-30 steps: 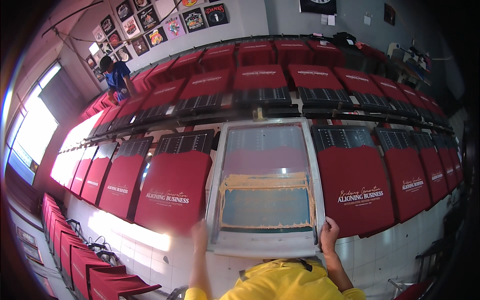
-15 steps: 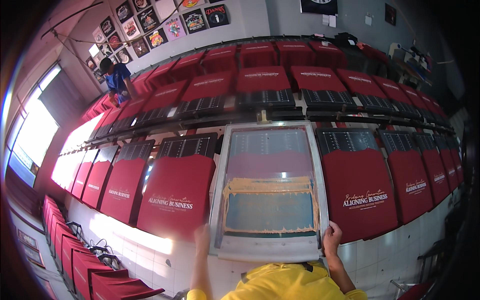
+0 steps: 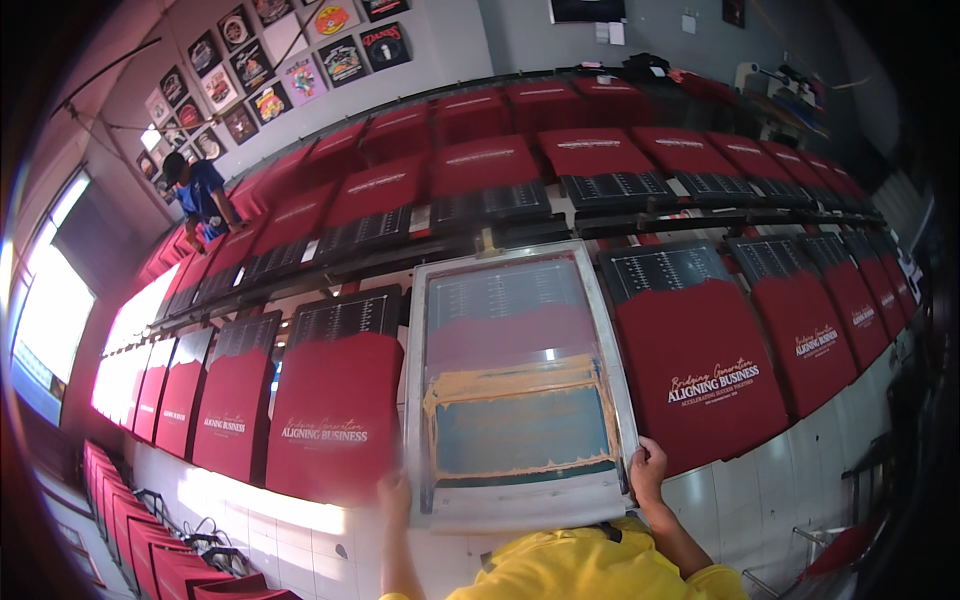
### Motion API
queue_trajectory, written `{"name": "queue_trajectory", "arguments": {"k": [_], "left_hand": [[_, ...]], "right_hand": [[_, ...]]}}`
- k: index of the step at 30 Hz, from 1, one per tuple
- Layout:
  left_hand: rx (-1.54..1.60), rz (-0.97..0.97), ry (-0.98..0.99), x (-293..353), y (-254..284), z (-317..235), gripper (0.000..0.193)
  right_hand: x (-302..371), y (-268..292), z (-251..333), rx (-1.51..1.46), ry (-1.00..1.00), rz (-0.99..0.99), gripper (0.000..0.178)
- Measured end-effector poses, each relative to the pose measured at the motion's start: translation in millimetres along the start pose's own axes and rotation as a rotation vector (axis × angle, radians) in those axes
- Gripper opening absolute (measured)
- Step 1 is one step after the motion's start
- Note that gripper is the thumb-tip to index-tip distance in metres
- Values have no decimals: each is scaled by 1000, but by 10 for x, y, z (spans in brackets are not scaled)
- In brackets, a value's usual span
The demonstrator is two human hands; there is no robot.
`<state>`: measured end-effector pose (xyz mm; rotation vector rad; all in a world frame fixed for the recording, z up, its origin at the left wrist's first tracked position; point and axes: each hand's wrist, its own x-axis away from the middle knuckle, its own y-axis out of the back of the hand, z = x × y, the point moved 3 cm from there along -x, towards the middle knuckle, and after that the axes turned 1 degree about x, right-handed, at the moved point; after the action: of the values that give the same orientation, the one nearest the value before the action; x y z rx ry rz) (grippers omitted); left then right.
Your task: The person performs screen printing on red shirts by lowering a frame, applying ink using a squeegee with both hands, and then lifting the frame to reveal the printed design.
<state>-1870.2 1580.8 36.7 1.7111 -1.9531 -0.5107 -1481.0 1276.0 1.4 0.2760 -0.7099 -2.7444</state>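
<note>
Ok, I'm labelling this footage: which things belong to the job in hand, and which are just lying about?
Job, apparently:
screen
right hand gripping its edge
blurred left hand beside it
printed red shirts
black boards

Merely around:
wall pictures
pale paper sheets

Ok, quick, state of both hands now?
Left hand: blurred beside the screen frame, grip cannot be told.
Right hand: closed on the frame's right edge.

Screen-printing workshop: framed screen (image 3: 518,438), printed red fabric (image 3: 690,335) on black boards (image 3: 665,268); distant wall panels (image 3: 343,62), probably sample prints.
</note>
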Motion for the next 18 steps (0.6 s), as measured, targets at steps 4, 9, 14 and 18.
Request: {"name": "queue_trajectory", "arguments": {"k": [4, 9, 14, 18], "left_hand": [[-23, -180, -117, -161, -92, 548, 34], [37, -12, 68, 123, -72, 20, 31], [-56, -11, 111, 208, -102, -199, 36], [-52, -2, 107, 296, -94, -419, 38]], "right_hand": [[28, 34, 106, -5, 56, 4, 23], [-16, 64, 127, -43, -1, 92, 25], [-27, 103, 84, -34, -13, 124, 26], [-21, 110, 83, -53, 2, 145, 27]]}}
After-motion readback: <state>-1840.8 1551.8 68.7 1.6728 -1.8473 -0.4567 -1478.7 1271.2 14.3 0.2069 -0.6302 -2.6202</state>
